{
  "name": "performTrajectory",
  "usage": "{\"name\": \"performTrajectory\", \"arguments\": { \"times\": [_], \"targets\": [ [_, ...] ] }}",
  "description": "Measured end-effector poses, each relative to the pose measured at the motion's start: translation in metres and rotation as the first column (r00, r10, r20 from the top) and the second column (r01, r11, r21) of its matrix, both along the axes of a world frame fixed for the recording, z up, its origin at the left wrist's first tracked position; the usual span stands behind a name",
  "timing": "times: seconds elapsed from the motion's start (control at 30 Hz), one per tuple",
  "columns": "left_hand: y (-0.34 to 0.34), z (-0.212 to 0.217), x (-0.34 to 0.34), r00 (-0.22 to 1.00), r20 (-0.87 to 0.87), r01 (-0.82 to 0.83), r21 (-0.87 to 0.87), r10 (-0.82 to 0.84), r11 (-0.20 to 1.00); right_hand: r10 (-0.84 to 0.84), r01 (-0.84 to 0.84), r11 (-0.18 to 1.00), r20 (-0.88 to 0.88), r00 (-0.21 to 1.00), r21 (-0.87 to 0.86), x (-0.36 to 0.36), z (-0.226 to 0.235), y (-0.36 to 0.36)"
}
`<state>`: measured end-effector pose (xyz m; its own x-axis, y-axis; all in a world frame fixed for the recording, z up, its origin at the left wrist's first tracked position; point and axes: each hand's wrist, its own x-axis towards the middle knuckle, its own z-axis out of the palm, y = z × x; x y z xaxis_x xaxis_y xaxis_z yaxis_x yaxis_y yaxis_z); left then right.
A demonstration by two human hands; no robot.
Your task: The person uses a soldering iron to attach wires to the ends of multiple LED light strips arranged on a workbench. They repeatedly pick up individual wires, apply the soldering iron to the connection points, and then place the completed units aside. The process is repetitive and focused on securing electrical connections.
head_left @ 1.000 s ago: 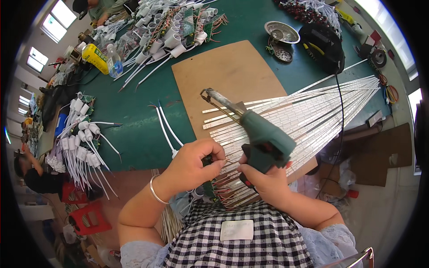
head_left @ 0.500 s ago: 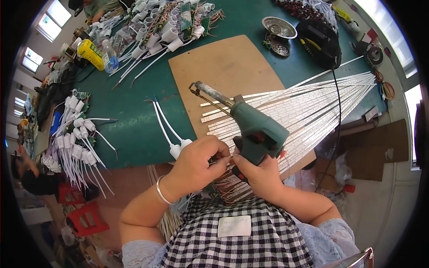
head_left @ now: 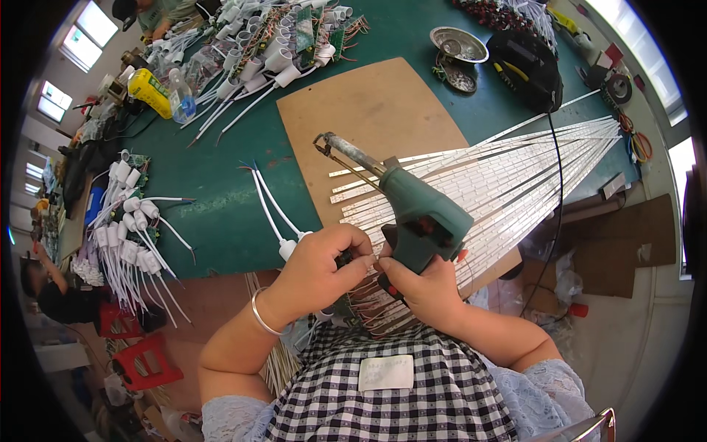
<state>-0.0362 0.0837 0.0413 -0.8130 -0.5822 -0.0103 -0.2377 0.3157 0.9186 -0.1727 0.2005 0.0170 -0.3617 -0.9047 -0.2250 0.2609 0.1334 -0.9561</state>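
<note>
My right hand is closed round the green soldering gun, whose metal tip points up and to the left. My left hand is curled beside it in a pinch, fingertips close to my right thumb. A small dark thing shows between those left fingers, too hidden to name. Beyond my left knuckles lie white cylindrical caps with two white cables reaching away over the table. Beneath the gun fan many pale LED-like strips, their near ends carrying thin reddish wires close to my checked apron.
A brown board lies on the green table. White caps with cables are piled at left, more with circuit boards at the back. A metal bowl and black bag stand far right; a black cord crosses the strips.
My left fingertips have drawn slightly back and left from my right thumb, opening a small gap. The soldering gun stays almost in place.
</note>
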Motion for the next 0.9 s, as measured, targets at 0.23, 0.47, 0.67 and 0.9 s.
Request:
{"name": "performTrajectory", "arguments": {
  "times": [0.23,0.47,0.67,0.9],
  "targets": [
    [-0.002,-0.004,0.003,0.996,-0.014,0.089,-0.121,-0.092,0.989,0.016,-0.012,0.999,-0.085,0.996,0.04,-0.002,0.003,0.0],
    [0.0,-0.004,0.003,0.997,-0.028,0.061,-0.176,-0.067,0.982,-0.025,0.025,1.0,0.006,1.0,-0.001,0.001,-0.002,-0.003],
    [-0.018,0.011,0.009,0.995,-0.007,-0.075,-0.69,0.098,0.72,0.005,-0.011,0.996,0.058,0.998,0.092,-0.009,0.004,0.001],
    [-0.006,-0.015,0.026,0.986,0.157,0.076,-0.69,0.047,0.72,-0.18,0.171,0.982,0.133,0.975,0.075,-0.031,0.005,0.029]
  ]
}}
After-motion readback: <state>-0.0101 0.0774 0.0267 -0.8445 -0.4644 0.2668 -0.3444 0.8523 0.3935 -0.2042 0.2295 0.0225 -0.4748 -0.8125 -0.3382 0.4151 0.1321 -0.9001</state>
